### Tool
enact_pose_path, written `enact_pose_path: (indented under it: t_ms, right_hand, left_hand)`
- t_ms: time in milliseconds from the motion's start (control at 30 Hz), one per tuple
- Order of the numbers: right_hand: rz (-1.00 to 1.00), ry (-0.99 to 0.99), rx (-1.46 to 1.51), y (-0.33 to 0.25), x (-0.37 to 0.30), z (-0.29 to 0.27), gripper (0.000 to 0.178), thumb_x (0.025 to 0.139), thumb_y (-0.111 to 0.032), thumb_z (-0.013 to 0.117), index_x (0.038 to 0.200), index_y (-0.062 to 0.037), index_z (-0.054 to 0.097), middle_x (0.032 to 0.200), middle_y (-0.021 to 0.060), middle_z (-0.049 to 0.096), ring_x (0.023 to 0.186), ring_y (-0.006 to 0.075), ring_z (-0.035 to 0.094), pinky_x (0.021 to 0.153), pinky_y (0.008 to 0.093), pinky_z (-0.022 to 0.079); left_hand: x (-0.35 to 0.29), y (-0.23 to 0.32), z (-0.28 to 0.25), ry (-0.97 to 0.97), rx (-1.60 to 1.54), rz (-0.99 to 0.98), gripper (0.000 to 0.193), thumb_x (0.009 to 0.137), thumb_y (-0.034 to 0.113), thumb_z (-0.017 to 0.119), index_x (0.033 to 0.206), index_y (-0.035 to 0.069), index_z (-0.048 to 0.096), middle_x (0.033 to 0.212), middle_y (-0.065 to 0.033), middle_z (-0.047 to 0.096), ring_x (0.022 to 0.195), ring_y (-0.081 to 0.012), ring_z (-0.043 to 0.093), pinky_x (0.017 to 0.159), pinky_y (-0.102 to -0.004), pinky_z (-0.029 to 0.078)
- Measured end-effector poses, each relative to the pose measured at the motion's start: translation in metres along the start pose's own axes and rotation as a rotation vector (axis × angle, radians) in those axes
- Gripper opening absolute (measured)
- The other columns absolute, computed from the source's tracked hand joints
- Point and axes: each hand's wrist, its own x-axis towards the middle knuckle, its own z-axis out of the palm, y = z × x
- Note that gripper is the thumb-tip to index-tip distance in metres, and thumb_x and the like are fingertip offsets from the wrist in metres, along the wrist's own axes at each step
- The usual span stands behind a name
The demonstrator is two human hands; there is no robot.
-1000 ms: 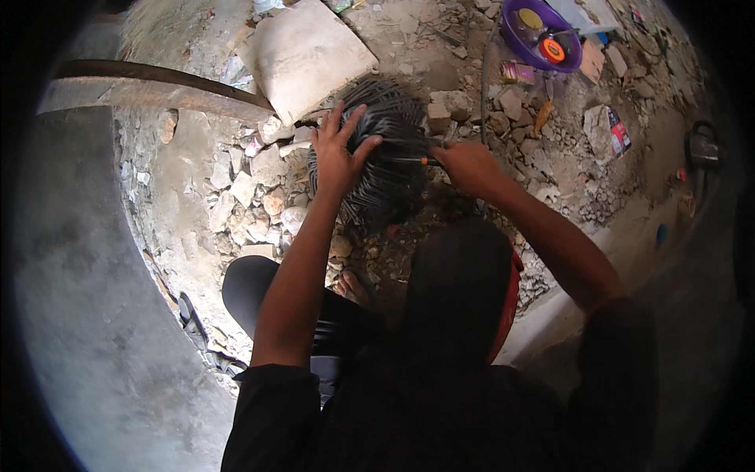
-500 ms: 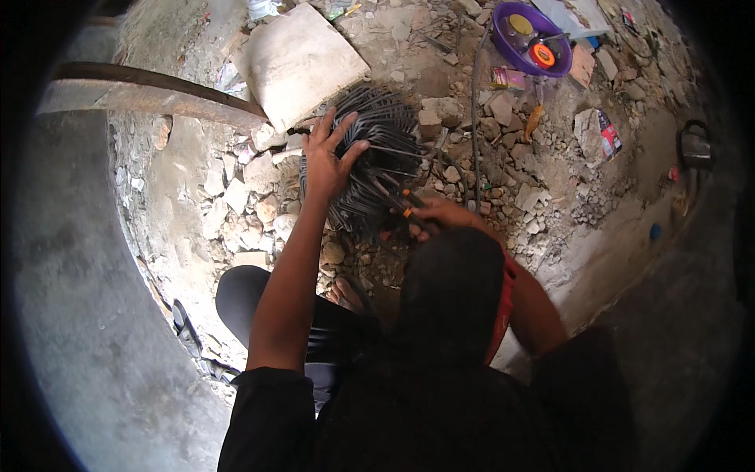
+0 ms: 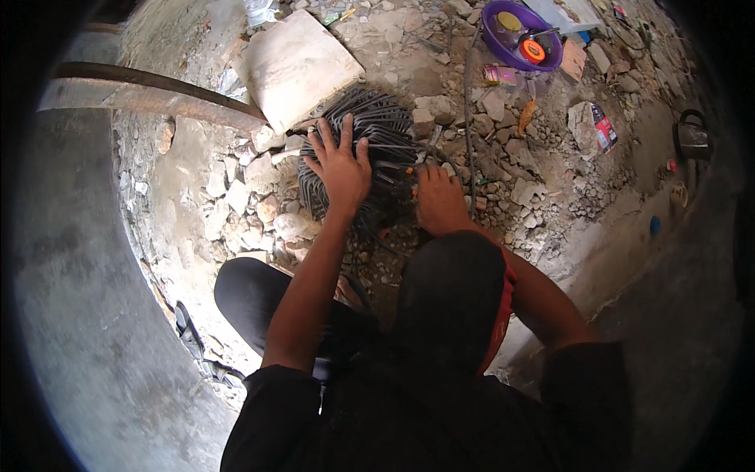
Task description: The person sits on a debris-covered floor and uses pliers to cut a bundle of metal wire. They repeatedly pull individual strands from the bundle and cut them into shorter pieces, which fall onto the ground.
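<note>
A thick bundle of dark bent metal rods (image 3: 370, 118) lies on the rubble in front of me, its many loops packed side by side. My left hand (image 3: 343, 169) rests palm down on its near left part, fingers spread. My right hand (image 3: 442, 197) is closed beside the bundle's right side, wrapped round a two-handled tool with orange parts (image 3: 414, 190), which looks like pliers. Its working end is dark and cannot be made out against the rods. A thin rod sticks out of the bundle toward the right, above my right hand.
A pale square slab (image 3: 299, 67) touches the bundle's far left, near a wooden beam (image 3: 157, 98). Broken stones (image 3: 236, 197) surround the spot. Far right stands a purple basin (image 3: 493, 39) with containers in it. A dark cable (image 3: 469, 102) runs nearby; sandals (image 3: 189, 334) lie left.
My right hand has moved up and turned back-side up, with the tool still in it. My left hand has slid slightly right and down on the bundle.
</note>
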Motion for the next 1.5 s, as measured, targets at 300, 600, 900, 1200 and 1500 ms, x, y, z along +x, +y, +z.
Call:
enact_pose_path:
  t_ms: [300, 600, 900, 1200, 1500]
  right_hand:
    - [-0.109, 0.022, -0.063, 0.027, 0.001, 0.011, 0.075, 0.089, -0.012, 0.069, 0.156, 0.0029, 0.038, 0.128, 0.0184, 0.061, 0.118, 0.0322, 0.061, 0.087, 0.0434, 0.054]
    - [0.376, -0.911, 2.006, 0.036, -0.021, 0.029, 0.048, 0.091, -0.006, 0.065, 0.137, 0.0046, 0.059, 0.117, 0.0147, 0.074, 0.102, 0.0218, 0.072, 0.095, 0.0353, 0.054]
    - [0.236, -0.901, 1.595, 0.045, 0.003, -0.023, 0.047, 0.098, -0.007, 0.061, 0.145, -0.0002, 0.053, 0.118, 0.0155, 0.073, 0.09, 0.0212, 0.075, 0.075, 0.0329, 0.059]
    - [0.23, -0.875, 1.468, 0.029, 0.009, -0.024, 0.034, 0.097, -0.015, 0.07, 0.128, -0.0035, 0.06, 0.094, 0.0065, 0.071, 0.078, 0.0156, 0.071, 0.067, 0.0315, 0.058]
    - [0.197, -0.924, 1.26, 0.07, 0.05, -0.032, 0.033, 0.096, -0.009, 0.067, 0.128, -0.0025, 0.062, 0.088, 0.0101, 0.074, 0.07, 0.0166, 0.07, 0.064, 0.0339, 0.059]
  left_hand:
    - [0.004, -0.014, -0.01, -0.193, 0.041, 0.189, 0.073, 0.103, 0.055, 0.056, 0.165, 0.028, 0.03, 0.172, -0.0226, 0.015, 0.157, -0.0522, 0.006, 0.119, -0.0752, 0.007]
    - [0.016, -0.034, -0.039, -0.557, 0.095, 0.442, 0.11, 0.089, 0.07, 0.065, 0.169, 0.019, 0.009, 0.175, -0.0185, -0.002, 0.159, -0.048, -0.007, 0.12, -0.0738, 0.003]
    - [0.042, 0.018, -0.04, -0.39, 0.205, 0.635, 0.125, 0.065, 0.067, 0.086, 0.166, 0.027, 0.024, 0.175, -0.0139, 0.009, 0.16, -0.0436, 0.008, 0.123, -0.0715, 0.009]
    - [0.131, 0.005, 0.006, -0.904, 0.05, 0.405, 0.089, 0.068, 0.083, 0.072, 0.135, 0.024, 0.071, 0.154, -0.0124, 0.054, 0.15, -0.0399, 0.038, 0.121, -0.0744, 0.016]
    - [0.1, 0.013, -0.003, -0.609, 0.188, 0.793, 0.08, 0.067, 0.08, 0.076, 0.128, 0.028, 0.075, 0.156, -0.0089, 0.052, 0.149, -0.0419, 0.04, 0.12, -0.0757, 0.016]
